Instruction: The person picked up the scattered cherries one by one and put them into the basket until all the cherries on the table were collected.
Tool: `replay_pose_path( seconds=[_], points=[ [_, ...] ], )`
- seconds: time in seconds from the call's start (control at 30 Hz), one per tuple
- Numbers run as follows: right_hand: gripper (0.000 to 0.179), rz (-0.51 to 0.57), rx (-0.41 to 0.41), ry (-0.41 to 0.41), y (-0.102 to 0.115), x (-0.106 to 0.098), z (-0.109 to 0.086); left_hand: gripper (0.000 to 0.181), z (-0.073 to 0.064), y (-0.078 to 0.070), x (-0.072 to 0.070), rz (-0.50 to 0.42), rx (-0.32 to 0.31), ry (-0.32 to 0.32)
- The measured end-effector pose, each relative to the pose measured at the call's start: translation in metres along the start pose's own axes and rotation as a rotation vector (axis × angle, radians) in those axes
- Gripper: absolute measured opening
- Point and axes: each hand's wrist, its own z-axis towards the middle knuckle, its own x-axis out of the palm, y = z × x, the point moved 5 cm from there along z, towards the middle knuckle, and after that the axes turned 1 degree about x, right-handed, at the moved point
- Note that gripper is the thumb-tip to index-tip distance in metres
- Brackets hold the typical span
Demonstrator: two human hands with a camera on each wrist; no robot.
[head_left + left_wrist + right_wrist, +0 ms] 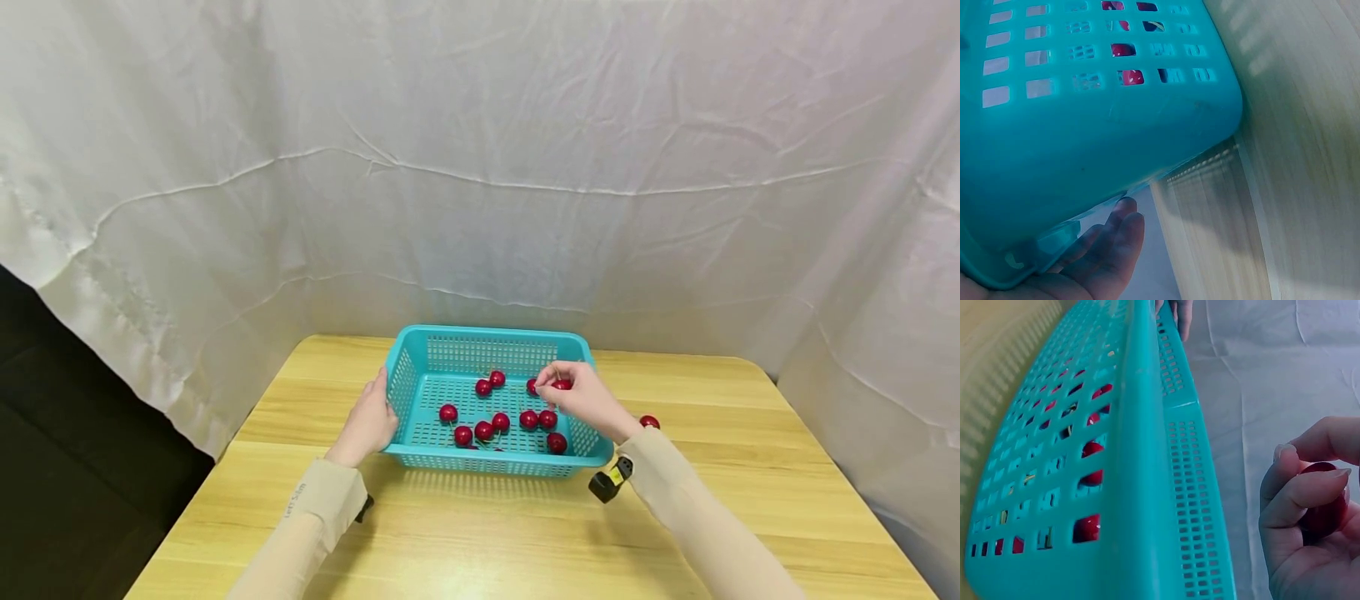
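Note:
A turquoise plastic basket (491,333) with perforated walls stands on the table, several red cherries (483,431) with stems scattered over its floor. My left hand (371,421) holds the basket's left side; in the left wrist view, its fingers (1127,240) reach around under the rim. Over the right part of the basket is my right hand (592,400), its fingers bent. The right wrist view shows that hand (1300,550) gripping a dark red cherry (1325,509) between curled fingers and thumb, above the basket rim.
One loose cherry (649,422) lies on the wooden table (480,533), right of the basket and beside my right forearm. A pale cloth curtain (480,167) hangs behind the table and along its right. Something black (75,450) is at the left.

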Motion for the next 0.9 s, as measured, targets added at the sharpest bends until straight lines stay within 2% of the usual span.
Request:
replay_pose_path(
  seconds=[0.27, 0.53, 0.73, 0.9],
  points=[
    [0.021, 0.045, 0.051, 0.053, -0.008, 0.007, 0.009, 0.074, 0.0, 0.0, -0.001, -0.002, 0.001, 0.001],
    [0.011, -0.02, 0.092, 0.103, -0.022, 0.014, 0.012, 0.074, 0.001, 0.001, 0.0, -0.014, -0.007, 0.009],
    [0.015, -0.085, 0.099, 0.098, -0.025, 0.016, 0.011, 0.075, 0.002, 0.002, 0.0, -0.016, -0.011, 0.01],
    [0.018, -0.097, 0.095, 0.09, -0.024, 0.017, 0.009, 0.076, 0.001, 0.002, 0.0, -0.014, -0.006, 0.009]
  ],
)
